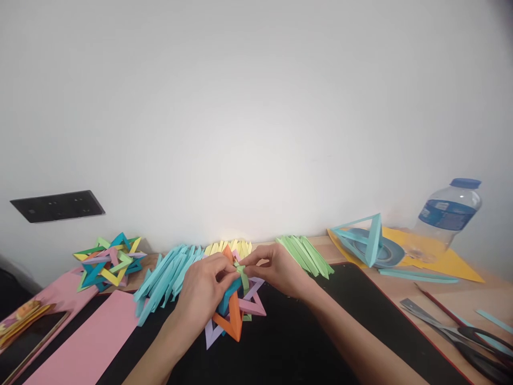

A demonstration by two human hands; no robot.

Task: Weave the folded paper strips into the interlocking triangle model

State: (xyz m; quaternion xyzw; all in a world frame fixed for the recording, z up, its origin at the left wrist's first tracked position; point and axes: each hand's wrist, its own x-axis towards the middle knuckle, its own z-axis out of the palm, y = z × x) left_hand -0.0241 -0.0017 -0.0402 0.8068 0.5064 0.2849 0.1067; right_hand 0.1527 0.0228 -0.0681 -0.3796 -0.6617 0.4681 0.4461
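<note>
A star-shaped model of folded paper strips [236, 316], in orange, blue, purple, pink and green, is between my hands over the black mat [312, 342]. My left hand [206, 280] has its fingers closed on the model's upper left side, near a blue strip. With thumb and index finger, my right hand [276, 267] pinches a light green strip [243, 275] at the model's top. The fingertips of both hands nearly meet there. Parts of the model's left side are hidden behind my left hand.
Blue strips [170, 278], yellow strips [228, 247] and green strips [306, 255] lie along the wall. A finished-looking star [110, 262] and pink paper [86, 339] are left. Right are a blue dish [390, 251], a bottle [449, 211], scissors [452, 337] and a pencil [438, 303].
</note>
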